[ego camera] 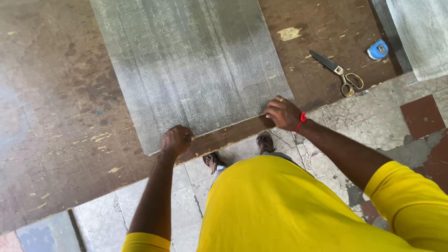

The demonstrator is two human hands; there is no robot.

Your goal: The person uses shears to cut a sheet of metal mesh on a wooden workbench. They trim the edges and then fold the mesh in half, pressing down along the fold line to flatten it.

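Note:
A long sheet of grey woven mesh fabric [196,65] lies flat on a worn brown wooden table [56,116]. My left hand [176,141] is curled into a fist and pinches the sheet's near edge close to its left corner. At the near right corner my right hand [283,113] presses down on the edge with bent fingers; it wears a ring and a red wrist thread. Both hands sit right at the table's front edge.
Brass-handled scissors [339,73] lie on the table to the right, with a blue tape measure [378,49] beyond them. A second grey sheet [420,32] lies at the top right. Below the table edge are cracked floor tiles [373,116] and my sandalled feet [265,142].

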